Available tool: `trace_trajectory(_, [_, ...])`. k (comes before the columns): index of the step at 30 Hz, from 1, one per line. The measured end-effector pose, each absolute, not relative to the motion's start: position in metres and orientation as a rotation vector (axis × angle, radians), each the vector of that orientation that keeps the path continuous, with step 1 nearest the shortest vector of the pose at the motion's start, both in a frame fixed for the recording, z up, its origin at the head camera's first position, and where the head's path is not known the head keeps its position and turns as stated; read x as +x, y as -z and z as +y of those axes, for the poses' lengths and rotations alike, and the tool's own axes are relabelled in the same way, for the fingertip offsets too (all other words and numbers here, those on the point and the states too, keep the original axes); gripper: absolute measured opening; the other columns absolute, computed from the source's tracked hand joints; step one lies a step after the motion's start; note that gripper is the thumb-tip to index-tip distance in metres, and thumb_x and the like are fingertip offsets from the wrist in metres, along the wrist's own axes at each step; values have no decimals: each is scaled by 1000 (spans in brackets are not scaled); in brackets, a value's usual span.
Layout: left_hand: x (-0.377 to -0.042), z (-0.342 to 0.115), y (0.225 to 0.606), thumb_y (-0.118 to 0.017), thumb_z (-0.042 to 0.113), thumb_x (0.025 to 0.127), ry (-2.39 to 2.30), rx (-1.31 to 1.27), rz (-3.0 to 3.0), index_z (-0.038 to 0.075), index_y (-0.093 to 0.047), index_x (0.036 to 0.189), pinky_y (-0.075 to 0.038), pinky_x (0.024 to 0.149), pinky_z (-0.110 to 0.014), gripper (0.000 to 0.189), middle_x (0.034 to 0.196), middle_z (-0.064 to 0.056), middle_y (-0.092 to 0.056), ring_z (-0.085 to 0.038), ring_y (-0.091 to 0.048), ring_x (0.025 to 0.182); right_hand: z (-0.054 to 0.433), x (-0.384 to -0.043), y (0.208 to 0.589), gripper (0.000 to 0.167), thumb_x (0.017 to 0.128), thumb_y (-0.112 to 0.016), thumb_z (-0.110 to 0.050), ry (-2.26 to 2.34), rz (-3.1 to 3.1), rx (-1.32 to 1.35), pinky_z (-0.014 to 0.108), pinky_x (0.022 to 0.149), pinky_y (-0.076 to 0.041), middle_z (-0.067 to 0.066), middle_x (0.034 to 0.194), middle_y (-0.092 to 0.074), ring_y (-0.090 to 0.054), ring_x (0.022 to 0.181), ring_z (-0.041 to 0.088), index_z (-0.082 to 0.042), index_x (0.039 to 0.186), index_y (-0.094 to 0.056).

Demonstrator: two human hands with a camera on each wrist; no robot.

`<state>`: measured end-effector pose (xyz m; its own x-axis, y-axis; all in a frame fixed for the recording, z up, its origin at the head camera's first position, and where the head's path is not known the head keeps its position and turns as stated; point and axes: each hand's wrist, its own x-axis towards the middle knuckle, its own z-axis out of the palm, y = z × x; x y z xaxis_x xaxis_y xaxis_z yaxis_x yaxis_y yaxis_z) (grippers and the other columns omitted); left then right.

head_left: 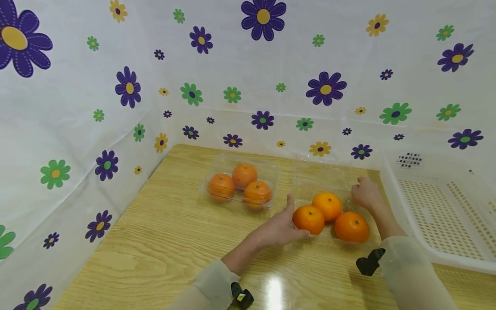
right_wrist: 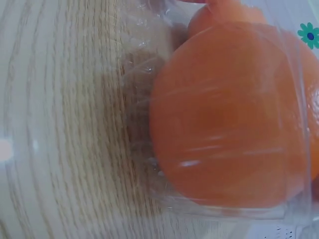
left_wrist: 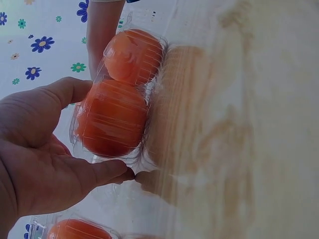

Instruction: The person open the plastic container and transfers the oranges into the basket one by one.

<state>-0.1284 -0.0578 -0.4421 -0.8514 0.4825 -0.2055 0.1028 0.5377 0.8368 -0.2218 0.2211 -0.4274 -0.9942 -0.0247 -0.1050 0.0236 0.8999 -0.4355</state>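
Observation:
A clear plastic clamshell box (head_left: 333, 243) with three mandarins (head_left: 327, 206) stands on the table at centre right, its transparent lid (head_left: 321, 173) raised at the back. My left hand (head_left: 280, 227) holds the box's left end, thumb and fingers spread around it; in the left wrist view that hand (left_wrist: 55, 149) spans the end wall. At the box's right rear side is my right hand (head_left: 366, 193), fingers curled at the edge; the fingertips are hidden. A mandarin (right_wrist: 229, 114) behind the clear wall fills most of the right wrist view.
Another clear box (head_left: 237, 203) with three mandarins (head_left: 244, 175) stands to the left, further back. A white plastic basket (head_left: 407, 228) is close to the right forearm. A flower-printed cloth (head_left: 232, 56) hangs behind and to the left of the wooden table (head_left: 162, 241).

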Motion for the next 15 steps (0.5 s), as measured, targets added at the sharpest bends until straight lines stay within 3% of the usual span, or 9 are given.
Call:
trace_trajectory(4, [-128, -59, 441, -73, 36, 89, -1236, 490, 2372, 5, 16, 156, -44, 100, -35, 116, 135, -23, -57, -16, -61, 94, 219, -220, 426, 53, 95, -31, -9, 693, 2947, 3, 62, 106, -35, 45, 136, -41, -39, 126, 60, 27, 133, -38])
trace_trajectory(7, [-129, -59, 442, -74, 35, 89, -1234, 495, 2374, 5, 16, 156, -46, 90, -32, 116, 113, -18, -66, -14, -57, 76, 218, -219, 425, 55, 98, -30, -13, 716, 2919, 7, 62, 107, -33, 45, 139, -38, -37, 129, 59, 25, 138, -34])
trace_trajectory(9, [-129, -59, 442, -74, 35, 89, -1238, 496, 2372, 5, 15, 156, -46, 85, -30, 116, 104, -15, -66, -13, -56, 73, 217, -218, 425, 56, 100, -29, -15, 729, 2911, -2, 62, 107, -32, 45, 139, -37, -36, 129, 59, 24, 139, -32])
trace_trajectory(12, [-129, -59, 442, -74, 35, 89, -1241, 495, 2372, 5, 15, 157, -46, 82, -29, 116, 103, -14, -66, -13, -56, 71, 218, -215, 425, 57, 101, -30, -18, 745, 2915, -28, 63, 107, -32, 45, 139, -37, -37, 127, 60, 24, 139, -31])
trace_trajectory(15, [-129, -58, 441, -73, 35, 89, -1237, 497, 2377, 5, 15, 157, -47, 86, -31, 115, 126, -21, -62, -13, -59, 77, 219, -213, 425, 57, 101, -31, -19, 749, 2920, -54, 63, 107, -32, 46, 138, -37, -38, 127, 60, 24, 139, -31])
